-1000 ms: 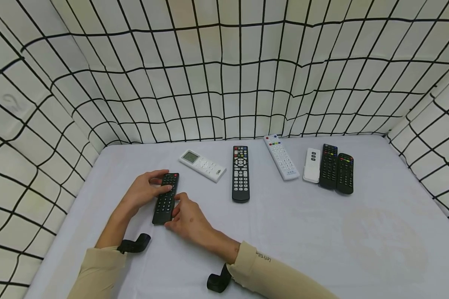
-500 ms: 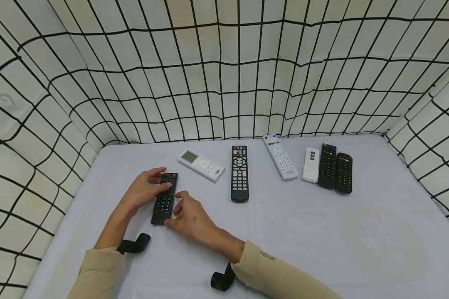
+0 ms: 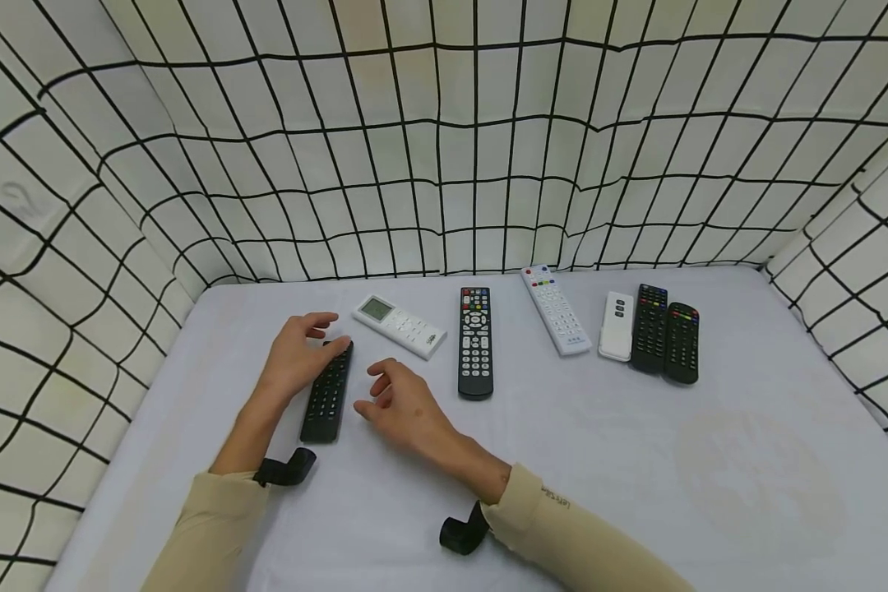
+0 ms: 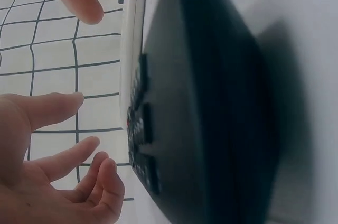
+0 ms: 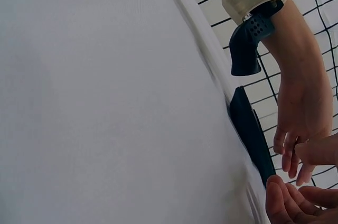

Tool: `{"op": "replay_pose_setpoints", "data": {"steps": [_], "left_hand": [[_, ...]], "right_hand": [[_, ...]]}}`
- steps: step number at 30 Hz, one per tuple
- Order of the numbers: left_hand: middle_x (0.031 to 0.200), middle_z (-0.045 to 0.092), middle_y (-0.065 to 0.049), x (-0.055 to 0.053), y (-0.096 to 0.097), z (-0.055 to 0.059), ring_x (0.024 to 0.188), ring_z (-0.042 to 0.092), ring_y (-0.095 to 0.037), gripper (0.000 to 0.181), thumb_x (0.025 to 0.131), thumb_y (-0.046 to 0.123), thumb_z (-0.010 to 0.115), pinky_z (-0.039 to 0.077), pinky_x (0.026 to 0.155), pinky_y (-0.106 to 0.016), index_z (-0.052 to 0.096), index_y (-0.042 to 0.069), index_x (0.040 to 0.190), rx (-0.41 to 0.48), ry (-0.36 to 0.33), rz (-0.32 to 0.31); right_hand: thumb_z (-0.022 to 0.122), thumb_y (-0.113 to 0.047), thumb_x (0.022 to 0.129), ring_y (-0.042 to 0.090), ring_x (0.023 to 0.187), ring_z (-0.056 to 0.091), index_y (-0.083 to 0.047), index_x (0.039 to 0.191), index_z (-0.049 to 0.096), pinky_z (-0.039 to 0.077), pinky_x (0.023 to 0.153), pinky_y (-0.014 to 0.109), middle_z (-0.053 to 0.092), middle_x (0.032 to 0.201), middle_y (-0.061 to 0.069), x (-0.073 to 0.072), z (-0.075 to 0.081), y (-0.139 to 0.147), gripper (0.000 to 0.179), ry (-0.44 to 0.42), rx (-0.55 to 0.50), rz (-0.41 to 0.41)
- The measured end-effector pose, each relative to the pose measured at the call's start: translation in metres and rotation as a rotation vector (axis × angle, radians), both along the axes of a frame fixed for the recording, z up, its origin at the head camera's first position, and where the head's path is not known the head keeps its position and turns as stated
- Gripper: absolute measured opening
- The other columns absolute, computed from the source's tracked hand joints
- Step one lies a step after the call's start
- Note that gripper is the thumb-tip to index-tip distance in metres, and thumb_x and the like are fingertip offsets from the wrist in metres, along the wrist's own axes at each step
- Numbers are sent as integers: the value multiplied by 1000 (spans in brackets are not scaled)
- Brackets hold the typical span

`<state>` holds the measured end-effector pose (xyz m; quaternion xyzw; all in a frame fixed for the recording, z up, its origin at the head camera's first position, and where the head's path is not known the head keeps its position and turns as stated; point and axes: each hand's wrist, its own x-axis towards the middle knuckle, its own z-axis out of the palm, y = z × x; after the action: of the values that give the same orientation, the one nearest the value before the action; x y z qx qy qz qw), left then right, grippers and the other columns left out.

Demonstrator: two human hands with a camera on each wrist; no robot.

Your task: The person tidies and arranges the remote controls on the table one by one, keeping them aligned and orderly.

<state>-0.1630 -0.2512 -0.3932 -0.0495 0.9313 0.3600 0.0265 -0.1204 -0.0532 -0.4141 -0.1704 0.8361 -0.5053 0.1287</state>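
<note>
- A white back wall rises behind the counter, with faint yellowish patches near its top.
- A left wall and a right wall, also white, flank it at an angle.
- Black grid lines cross all three, some wavy.
- A faint curled mark shows on the left wall.
- The counter is white, with a pale beige stain toward the right.
- Light is soft, shadows faint.
</note>
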Motion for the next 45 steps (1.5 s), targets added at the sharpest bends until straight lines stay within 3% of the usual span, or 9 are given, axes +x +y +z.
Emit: {"op": "replay_pose_setpoints", "data": {"steps": [16,27,34,45], "left_hand": [[153,49,-28,-26,9,4,140,50,-44,63,101,25,65,52,106,-57,44,-2,154,-15,-41,23],[152,48,-32,-32,9,12,141,49,-45,65,101,27,65,50,109,-58,43,-4,154,-38,-122,7],[152,48,-33,-37,8,16,142,47,-45,67,101,28,64,48,110,-58,41,-5,155,-35,-142,-31],[156,46,-30,-51,8,10,144,45,-45,68,101,27,64,44,116,-58,39,-3,157,-34,-194,-49]], "right_hand": [[78,-9,93,17,94,68,0,132,61,55,78,22,67,115,14,-22,3,31,43,46,-50,-96],[79,-6,91,22,93,71,0,131,62,55,74,20,63,119,18,-33,6,41,44,106,-44,-137],[78,-7,91,23,97,73,0,132,61,56,75,22,58,125,18,-40,7,48,45,101,-18,-159],[80,-9,90,20,93,71,3,137,57,55,75,23,49,135,21,-46,4,54,54,41,22,-199]]}}
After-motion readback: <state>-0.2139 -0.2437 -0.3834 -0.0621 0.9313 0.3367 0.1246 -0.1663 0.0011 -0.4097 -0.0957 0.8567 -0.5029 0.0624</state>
